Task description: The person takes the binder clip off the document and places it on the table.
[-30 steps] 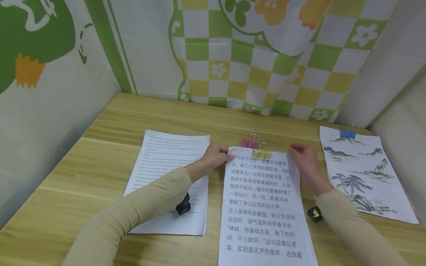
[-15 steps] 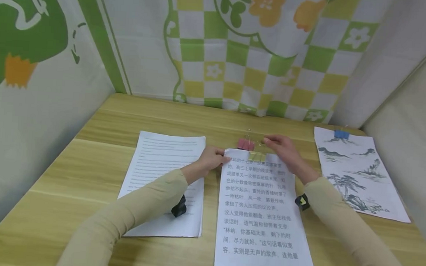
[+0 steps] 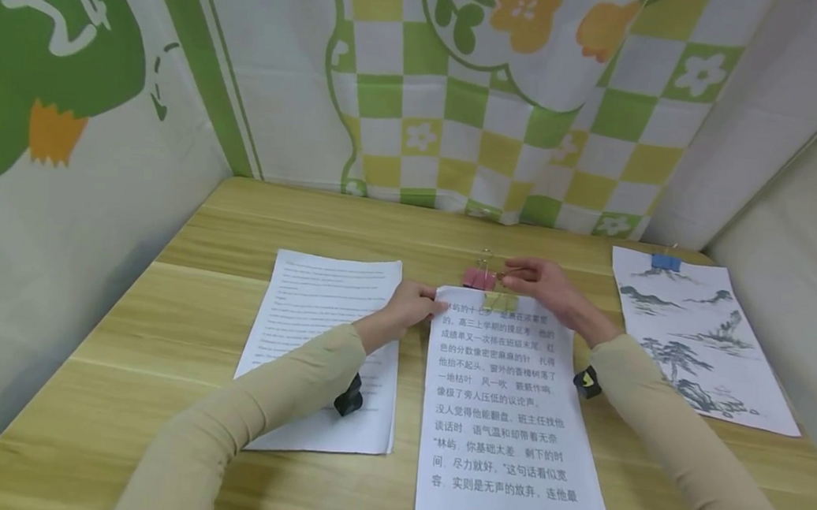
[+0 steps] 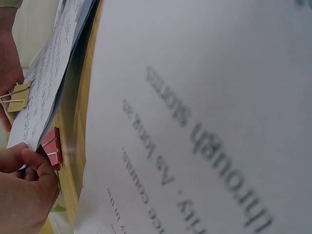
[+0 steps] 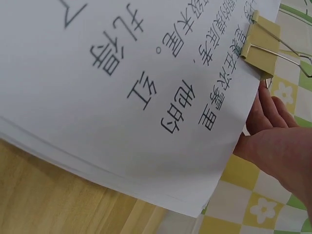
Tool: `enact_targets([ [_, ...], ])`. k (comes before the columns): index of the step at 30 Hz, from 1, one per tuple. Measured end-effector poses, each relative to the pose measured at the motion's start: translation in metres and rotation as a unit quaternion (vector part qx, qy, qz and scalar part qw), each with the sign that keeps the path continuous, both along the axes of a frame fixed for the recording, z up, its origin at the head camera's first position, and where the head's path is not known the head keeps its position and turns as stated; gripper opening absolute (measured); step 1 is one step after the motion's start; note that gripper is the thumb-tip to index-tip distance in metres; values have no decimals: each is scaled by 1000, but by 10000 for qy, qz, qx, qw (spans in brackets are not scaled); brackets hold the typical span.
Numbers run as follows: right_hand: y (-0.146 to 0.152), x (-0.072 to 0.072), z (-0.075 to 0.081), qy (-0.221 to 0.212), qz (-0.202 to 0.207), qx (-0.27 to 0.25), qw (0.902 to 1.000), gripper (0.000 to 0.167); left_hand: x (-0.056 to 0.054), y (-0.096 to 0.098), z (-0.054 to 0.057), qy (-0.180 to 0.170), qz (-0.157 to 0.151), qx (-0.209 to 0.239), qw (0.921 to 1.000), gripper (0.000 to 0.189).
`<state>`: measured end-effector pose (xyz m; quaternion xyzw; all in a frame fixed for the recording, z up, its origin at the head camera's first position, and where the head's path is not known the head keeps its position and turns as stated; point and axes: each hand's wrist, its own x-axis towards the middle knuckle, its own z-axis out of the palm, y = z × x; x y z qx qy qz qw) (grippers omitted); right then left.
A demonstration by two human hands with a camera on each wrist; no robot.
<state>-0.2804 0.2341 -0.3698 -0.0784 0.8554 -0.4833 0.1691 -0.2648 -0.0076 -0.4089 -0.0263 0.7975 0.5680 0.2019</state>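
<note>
My left hand point(image 3: 410, 306) pinches the upper left corner of a stack of printed paper point(image 3: 496, 419) between thumb and fingers. A yellow binder clip point(image 3: 501, 302) grips the top edge of that stack; its wire handles point away from the sheets. My right hand point(image 3: 544, 287) is at the back of this clip, fingertips right at a wire handle. In the right wrist view, the fingers point(image 5: 270, 109) reach behind the paper's top edge beside the clip; I cannot tell if they pinch the handle. Just behind the stack sits a pink binder clip point(image 3: 478, 278).
A stack of English text point(image 3: 327, 305) lies on the wooden table point(image 3: 140, 323) at left, under my left forearm. At right lies a stack with ink landscape drawings point(image 3: 702, 331), held by a blue binder clip point(image 3: 666, 262). A patterned curtain point(image 3: 453, 132) hangs behind the table.
My right hand has let go of the stack's upper right corner and moved left to the back of the yellow binder clip. The left hand keeps its pinch on the left corner.
</note>
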Motion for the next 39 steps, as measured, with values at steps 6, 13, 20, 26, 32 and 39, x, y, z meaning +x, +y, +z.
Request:
enact_targets([
  [6, 1, 1, 0, 116, -45, 205, 9997, 59, 0, 1, 0, 154, 39, 83, 9998, 24],
  [13, 4, 14, -16, 30, 2, 299, 9995, 59, 11, 4, -15, -65, -56, 151, 9998, 24],
  [20, 6, 14, -18, 192, -88, 66, 9998, 55, 9, 5, -15, 93, -72, 232, 9997, 26],
  [26, 7, 8, -13, 305, -152, -121, 9993, 53, 3, 6, -8, 144, -41, 164, 9998, 26],
  [32, 8, 5, -13, 457, -478, -217, 9976, 44, 2, 6, -7, 220, -69, 99, 9997, 24],
  [39, 8, 2, -12, 478, -701, -403, 9956, 36, 3, 3, -9, 259, -51, 80, 9996, 21],
])
